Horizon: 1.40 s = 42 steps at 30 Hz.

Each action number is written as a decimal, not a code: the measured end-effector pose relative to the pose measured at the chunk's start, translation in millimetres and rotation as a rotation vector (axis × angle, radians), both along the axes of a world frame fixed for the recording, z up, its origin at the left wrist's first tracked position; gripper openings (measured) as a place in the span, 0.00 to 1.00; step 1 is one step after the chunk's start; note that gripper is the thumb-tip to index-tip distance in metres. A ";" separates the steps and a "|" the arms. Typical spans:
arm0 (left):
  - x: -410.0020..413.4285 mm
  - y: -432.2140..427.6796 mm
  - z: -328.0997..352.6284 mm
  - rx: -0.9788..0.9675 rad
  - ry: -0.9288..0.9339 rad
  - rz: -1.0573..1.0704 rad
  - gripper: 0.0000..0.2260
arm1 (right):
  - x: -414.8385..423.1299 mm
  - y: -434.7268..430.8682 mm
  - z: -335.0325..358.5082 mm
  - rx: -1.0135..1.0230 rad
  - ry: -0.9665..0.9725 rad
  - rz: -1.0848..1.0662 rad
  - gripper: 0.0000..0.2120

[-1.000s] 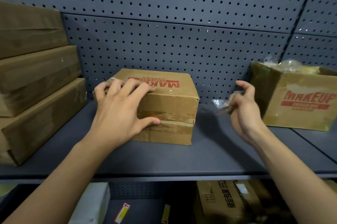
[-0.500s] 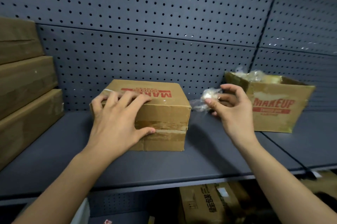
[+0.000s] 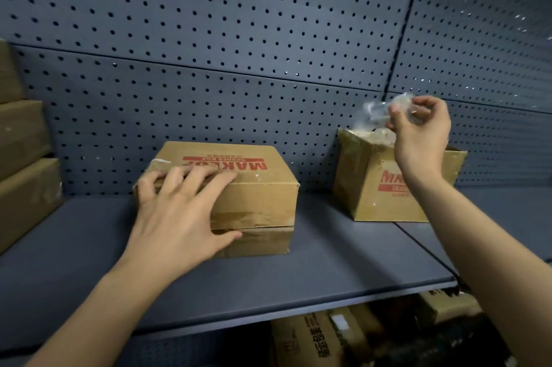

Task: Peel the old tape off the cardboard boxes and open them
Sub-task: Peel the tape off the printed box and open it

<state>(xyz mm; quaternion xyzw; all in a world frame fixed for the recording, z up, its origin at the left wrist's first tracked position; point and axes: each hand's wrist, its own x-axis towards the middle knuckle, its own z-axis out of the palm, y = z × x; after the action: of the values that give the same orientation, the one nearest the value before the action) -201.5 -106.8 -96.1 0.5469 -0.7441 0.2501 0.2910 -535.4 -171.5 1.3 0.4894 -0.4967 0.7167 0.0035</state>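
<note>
- While your right hand (image 3: 418, 139) pinches the tape wad (image 3: 379, 109) above the open box (image 3: 367, 187) at right, drop it inside.
- Your left hand (image 3: 179, 217), fingers spread flat, steadies the closed box (image 3: 257, 187) mid-shelf; peel its seam tape (image 3: 254, 217) slowly.

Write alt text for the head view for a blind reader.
A person's left hand rests spread on a closed, taped cardboard box on a grey shelf. Their right hand pinches crumpled clear tape above an open box.

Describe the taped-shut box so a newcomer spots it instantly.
On the grey shelf stand two red-printed boxes. The closed box lies under the left hand, tape across its front. Unlike the open box to its right, its top is shut.
</note>
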 end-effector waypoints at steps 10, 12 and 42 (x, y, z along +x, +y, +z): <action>2.7 1.2 1.1 0.034 -0.004 -0.016 0.42 | -26.4 -45.0 -13.3 0.313 0.485 -0.305 0.10; 2.9 0.8 0.5 0.025 0.001 -0.018 0.41 | -29.3 -48.9 -11.1 0.379 0.499 -0.364 0.10; 0.1 -3.7 0.8 0.025 0.049 -0.038 0.42 | -45.0 -79.6 20.4 0.781 0.619 -0.267 0.10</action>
<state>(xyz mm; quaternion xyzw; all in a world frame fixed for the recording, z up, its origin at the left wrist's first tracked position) -201.5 -110.5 -95.4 0.5422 -0.7500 0.2217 0.3072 -580.3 -251.1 21.7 0.5756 -0.7613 0.2928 0.0589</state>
